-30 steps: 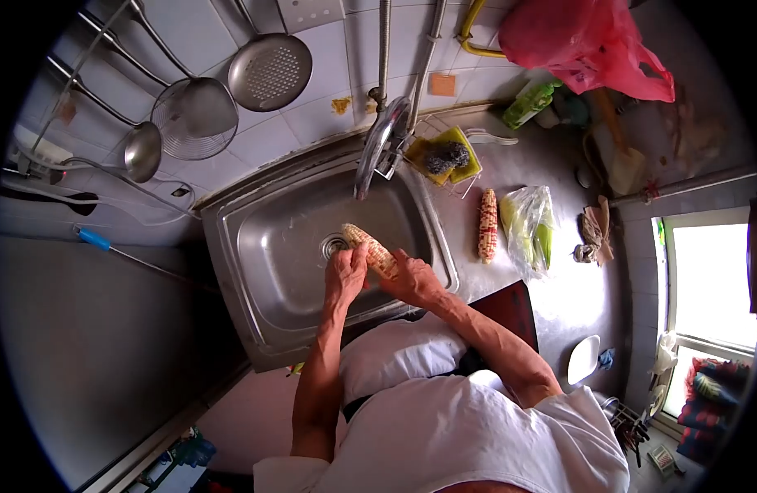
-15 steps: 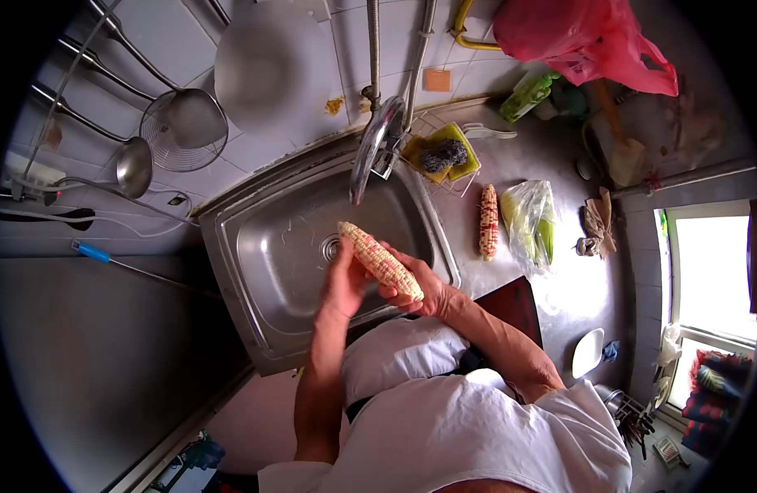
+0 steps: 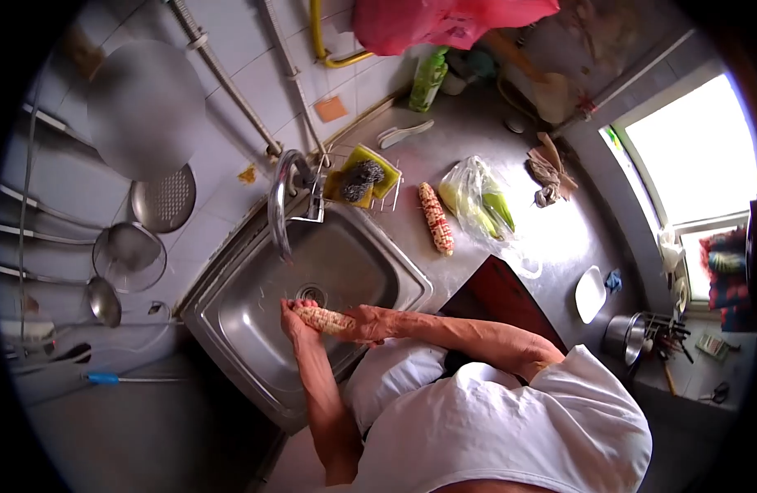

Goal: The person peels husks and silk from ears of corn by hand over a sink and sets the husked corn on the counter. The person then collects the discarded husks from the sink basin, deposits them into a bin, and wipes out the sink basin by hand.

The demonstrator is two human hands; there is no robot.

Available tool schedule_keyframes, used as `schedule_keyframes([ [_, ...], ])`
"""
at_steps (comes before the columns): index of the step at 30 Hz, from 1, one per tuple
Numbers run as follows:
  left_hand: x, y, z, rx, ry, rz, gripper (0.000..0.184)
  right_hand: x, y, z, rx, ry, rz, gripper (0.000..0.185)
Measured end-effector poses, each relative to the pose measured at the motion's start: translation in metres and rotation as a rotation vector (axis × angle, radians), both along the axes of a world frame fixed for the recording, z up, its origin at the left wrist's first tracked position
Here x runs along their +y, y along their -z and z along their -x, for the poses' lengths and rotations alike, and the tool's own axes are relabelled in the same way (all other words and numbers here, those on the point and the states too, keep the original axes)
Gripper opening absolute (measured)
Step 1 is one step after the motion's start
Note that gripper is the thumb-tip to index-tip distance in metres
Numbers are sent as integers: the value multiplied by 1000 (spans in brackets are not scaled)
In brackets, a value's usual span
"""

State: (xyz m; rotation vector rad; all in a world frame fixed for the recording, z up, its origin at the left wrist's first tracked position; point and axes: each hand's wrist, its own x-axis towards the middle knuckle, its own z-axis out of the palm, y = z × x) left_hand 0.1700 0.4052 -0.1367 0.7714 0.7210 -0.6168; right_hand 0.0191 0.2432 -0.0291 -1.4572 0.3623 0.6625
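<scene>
Over the steel sink I hold a corn cob with pale and reddish kernels, lying roughly level between both hands. My left hand is closed round its left end. Round the right end my right hand is wrapped, hiding that part of the cob. A second, redder corn cob lies on the steel counter right of the sink. Beside it sits a clear plastic bag with something green and yellow inside. The chrome faucet arches over the sink's back corner.
A wire rack with a yellow sponge and a dark scrubber stands by the faucet. A green bottle, a brush, a brown cloth and a white dish are on the counter. Ladles and strainers hang at left.
The view has swung to the right. The corn cob has tilted from slanting to nearly level and sits lower over the sink, with both hands now closed round its ends.
</scene>
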Motion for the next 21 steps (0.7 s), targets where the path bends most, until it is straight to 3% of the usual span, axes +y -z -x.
schedule_keyframes([
  [2, 4, -3, 3, -95, 14, -117, 36, 1, 17, 11, -11, -9, -55, 57],
  [4, 16, -2, -10, -204, -91, -662, 32, -7, 35, 28, -415, -37, 643, 61],
  [8, 81, 27, -22, -115, -7, -661, 29, -50, 48, 53, 11, 367, 850, 51],
  [10, 123, 82, -23, -214, 51, -625, 25, -70, 49, 58, 64, 559, 977, 50],
  [12, 107, 47, -4, -141, 141, -692, 21, -87, 65, 63, -90, 707, 1088, 52],
  [13, 99, 35, 8, -173, 194, -691, 19, -94, 61, 62, -59, 717, 1090, 58],
  [16, 79, 30, 43, -245, 325, -627, 18, -110, 97, 60, -209, 520, 1534, 67],
  [18, 68, 32, 52, -295, 405, -562, 19, -108, 95, 60, -181, 492, 1521, 61],
  [20, 58, 46, 58, -177, 443, -581, 22, -108, 83, 65, -150, 457, 1509, 55],
  [21, 71, 65, 56, -321, 560, -558, 21, -109, 77, 69, -234, 586, 1474, 51],
])
